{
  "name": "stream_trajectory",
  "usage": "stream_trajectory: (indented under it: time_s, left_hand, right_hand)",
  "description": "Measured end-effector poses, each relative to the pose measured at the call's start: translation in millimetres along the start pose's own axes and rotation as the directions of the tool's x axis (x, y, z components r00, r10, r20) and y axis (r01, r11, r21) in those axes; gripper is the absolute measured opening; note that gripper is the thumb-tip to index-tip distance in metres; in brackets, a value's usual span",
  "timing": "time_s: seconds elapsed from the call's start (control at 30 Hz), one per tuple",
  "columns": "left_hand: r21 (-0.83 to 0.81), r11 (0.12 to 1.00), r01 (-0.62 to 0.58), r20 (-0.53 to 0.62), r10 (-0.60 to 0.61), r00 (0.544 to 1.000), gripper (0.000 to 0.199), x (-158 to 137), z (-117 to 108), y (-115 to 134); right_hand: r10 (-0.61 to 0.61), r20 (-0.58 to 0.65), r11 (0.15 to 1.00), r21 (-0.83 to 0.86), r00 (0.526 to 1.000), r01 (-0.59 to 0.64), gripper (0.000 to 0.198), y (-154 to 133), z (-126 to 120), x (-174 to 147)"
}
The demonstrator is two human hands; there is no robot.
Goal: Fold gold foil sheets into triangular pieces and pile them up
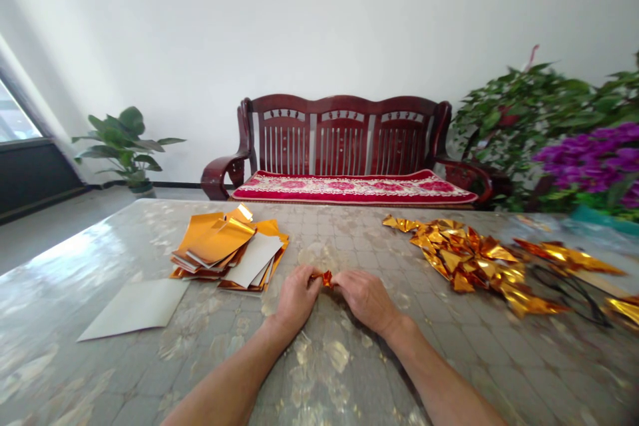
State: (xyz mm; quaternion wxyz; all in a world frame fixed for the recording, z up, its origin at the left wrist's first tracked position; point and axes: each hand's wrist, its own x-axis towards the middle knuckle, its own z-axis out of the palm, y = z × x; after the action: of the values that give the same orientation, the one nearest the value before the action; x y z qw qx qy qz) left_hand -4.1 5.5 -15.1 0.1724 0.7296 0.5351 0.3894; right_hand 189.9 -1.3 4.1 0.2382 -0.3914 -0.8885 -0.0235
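A small folded piece of gold foil paper [327, 278] is held between my two hands, above the middle of the table. My left hand [298, 293] pinches its left end and my right hand [367, 298] pinches its right end. The fingers partly cover it, so its full shape is hidden. To the left lies a loose stack of gold foil sheets [214, 239], some with the pale back showing. A single pale sheet [134, 309] lies flat nearer to me. On the right is a heap of folded gold foil pieces [464, 256].
A patterned cover lies over the table [319, 373]. Dark-framed glasses [569, 289] rest by the folded heap, near clear plastic at the right. Behind the table stand a wooden bench [342, 136] with a red cushion, a potted plant [132, 146] and purple flowers [594, 156].
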Motion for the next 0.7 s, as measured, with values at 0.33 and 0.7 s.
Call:
stream_trajectory:
  time_s: [0.33, 0.7]
  left_hand:
    - [-0.034, 0.946, -0.321, 0.139, 0.323, 0.936, 0.021, 1, -16, 4]
    - [0.060, 0.959, -0.278, 0.203, 0.261, 0.944, 0.020, 1, -15, 0]
  right_hand:
    - [0.028, -0.064, 0.999, 0.021, 0.998, -0.027, 0.018, 12, 7, -6]
    - [0.107, -0.070, 0.971, 0.224, 0.992, -0.089, 0.016, 16, 3, -7]
